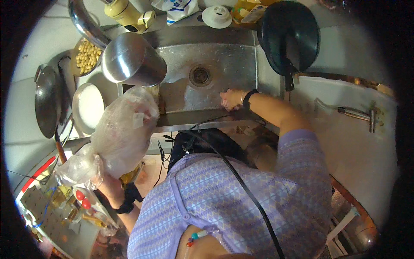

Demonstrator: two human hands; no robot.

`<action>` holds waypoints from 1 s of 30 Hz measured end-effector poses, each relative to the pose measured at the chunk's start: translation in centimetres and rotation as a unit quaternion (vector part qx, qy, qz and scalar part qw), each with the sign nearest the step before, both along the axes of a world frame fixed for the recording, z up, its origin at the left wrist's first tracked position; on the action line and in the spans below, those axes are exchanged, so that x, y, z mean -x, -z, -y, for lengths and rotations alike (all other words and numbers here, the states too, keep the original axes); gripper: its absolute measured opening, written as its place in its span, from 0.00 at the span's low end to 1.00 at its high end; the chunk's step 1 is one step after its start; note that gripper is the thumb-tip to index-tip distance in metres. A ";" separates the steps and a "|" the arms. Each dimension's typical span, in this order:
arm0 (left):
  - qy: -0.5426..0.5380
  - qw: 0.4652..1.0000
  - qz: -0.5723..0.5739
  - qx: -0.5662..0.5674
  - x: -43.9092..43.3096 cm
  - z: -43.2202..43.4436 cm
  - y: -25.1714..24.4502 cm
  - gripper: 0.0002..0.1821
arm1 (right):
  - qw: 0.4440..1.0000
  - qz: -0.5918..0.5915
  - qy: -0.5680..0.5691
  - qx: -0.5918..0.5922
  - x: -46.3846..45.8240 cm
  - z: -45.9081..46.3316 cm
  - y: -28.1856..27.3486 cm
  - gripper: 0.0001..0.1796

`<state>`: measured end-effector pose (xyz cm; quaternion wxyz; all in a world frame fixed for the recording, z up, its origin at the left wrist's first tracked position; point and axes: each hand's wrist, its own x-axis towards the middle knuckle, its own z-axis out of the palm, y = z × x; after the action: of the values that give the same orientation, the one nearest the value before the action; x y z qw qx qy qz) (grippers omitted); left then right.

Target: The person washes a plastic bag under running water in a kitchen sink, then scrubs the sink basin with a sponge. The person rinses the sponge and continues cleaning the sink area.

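My left hand [105,184] grips the gathered neck of a clear plastic bag [119,132], whose full, bulging part extends up and to the right beside the sink's left end. What the bag holds is blurred by the plastic, with something pinkish near its top. My right hand [231,99] is low over the right part of the stainless steel sink [223,61], its fingers curled; whether something is in them cannot be told. The drain [200,75] lies up and to the left of that hand.
A steel pot [129,60] stands left of the sink under the faucet [85,26]. Farther left are a bowl of peanuts [88,56], a white-filled dish [89,105] and a wok [48,102]. A black pan [291,39] leans at the right. A cable [239,181] hangs across my front.
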<state>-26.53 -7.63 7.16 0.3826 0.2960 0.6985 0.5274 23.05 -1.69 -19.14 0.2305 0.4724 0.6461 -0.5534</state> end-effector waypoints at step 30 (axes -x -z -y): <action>0.029 1.000 0.003 0.004 0.4 0.0 -0.4 0.19 | 0.788 0.254 0.339 -0.446 -9.8 -9.1 3.5 0.11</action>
<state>-26.88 -7.62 7.57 0.4014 0.3126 0.6907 0.5140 32.86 7.44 -22.61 -0.0528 0.8349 0.5375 -0.1062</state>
